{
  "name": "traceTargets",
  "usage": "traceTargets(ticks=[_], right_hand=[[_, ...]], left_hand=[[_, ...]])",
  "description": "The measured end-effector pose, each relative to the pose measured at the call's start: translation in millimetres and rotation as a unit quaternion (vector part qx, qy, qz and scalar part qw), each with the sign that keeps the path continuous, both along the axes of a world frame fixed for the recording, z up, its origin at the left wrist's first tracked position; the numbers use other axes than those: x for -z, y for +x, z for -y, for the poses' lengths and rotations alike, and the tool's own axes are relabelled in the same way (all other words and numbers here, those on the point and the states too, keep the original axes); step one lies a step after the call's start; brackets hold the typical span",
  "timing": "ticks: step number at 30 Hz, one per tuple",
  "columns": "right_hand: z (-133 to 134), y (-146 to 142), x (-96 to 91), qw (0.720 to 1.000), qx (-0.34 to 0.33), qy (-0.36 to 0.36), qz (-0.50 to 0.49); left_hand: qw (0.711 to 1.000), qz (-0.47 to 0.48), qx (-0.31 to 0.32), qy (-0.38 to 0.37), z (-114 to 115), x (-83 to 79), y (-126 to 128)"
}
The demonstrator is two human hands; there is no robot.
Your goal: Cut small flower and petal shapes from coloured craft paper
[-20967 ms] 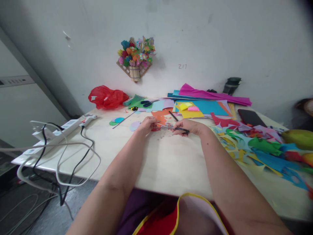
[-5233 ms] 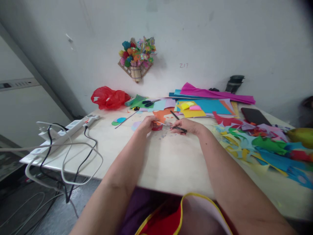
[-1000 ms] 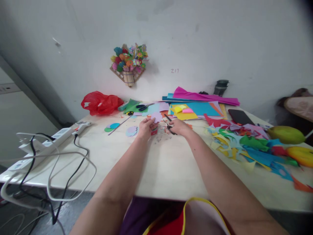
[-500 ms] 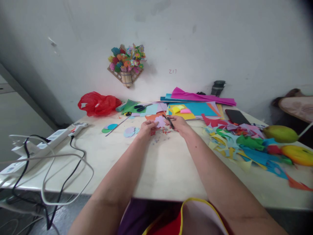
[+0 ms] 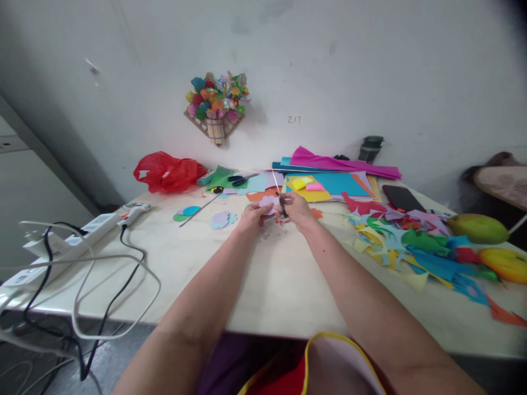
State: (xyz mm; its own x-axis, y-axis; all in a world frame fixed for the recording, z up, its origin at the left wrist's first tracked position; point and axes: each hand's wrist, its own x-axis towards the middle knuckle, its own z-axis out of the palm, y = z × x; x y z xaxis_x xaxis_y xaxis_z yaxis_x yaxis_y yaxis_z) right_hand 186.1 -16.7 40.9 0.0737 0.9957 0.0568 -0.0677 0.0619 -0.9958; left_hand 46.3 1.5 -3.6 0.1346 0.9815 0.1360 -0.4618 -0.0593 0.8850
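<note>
My left hand (image 5: 251,214) pinches a small lilac paper flower shape (image 5: 267,202) just above the pale table (image 5: 263,285). My right hand (image 5: 297,208) is closed round small scissors (image 5: 280,198), blades pointing up and away, right beside the lilac piece. Both hands meet near the table's far middle. Tiny red and coloured paper bits (image 5: 280,220) lie under them. A cut lilac-and-blue flower shape (image 5: 222,220) rests to the left of my left hand.
Coloured paper sheets (image 5: 329,181) are stacked at the back, with paper scraps (image 5: 415,247) and mangoes (image 5: 477,228) on the right. A dark phone (image 5: 401,197), second scissors (image 5: 241,179), red plastic bag (image 5: 167,171) and power strip with cables (image 5: 82,236) are also there.
My left hand swapped a red piece for the lilac flower shape. My right hand turned the scissors from lying flat to pointing upward and brought them against the lilac paper.
</note>
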Motion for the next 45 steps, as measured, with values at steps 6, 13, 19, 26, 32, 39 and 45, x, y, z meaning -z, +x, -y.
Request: traceTargets(ticks=[6, 13, 19, 26, 32, 39, 45], right_hand=[[3.8, 9.2, 0.3, 0.999, -0.037, -0.024, 0.030], [1.2, 26.7, 6.0, 0.984, -0.143, -0.015, 0.107], [-1.4, 29.9, 11.8, 0.963, -0.215, -0.014, 0.161], [1.1, 31.5, 12.7, 0.962, -0.221, -0.014, 0.158], [4.3, 30.7, 11.4, 0.961, -0.222, -0.013, 0.163], [3.8, 30.1, 13.6, 0.960, -0.222, -0.016, 0.167], [-2.4, 28.5, 21.5, 0.961, -0.227, -0.019, 0.159]], left_hand=[[0.998, 0.024, -0.054, -0.013, -1.1, -3.2, -4.2], [0.998, 0.010, -0.064, -0.025, -0.6, -4.9, -8.9], [0.998, 0.014, -0.061, -0.031, 1.0, -6.4, -7.9], [0.996, 0.040, -0.073, -0.036, 2.3, -8.8, -8.3], [0.996, 0.041, -0.063, -0.046, 2.7, -9.3, -9.4], [0.995, 0.051, -0.058, -0.060, 3.4, -9.8, -10.6], [0.994, 0.056, -0.061, -0.065, 3.3, -9.9, -8.6]])
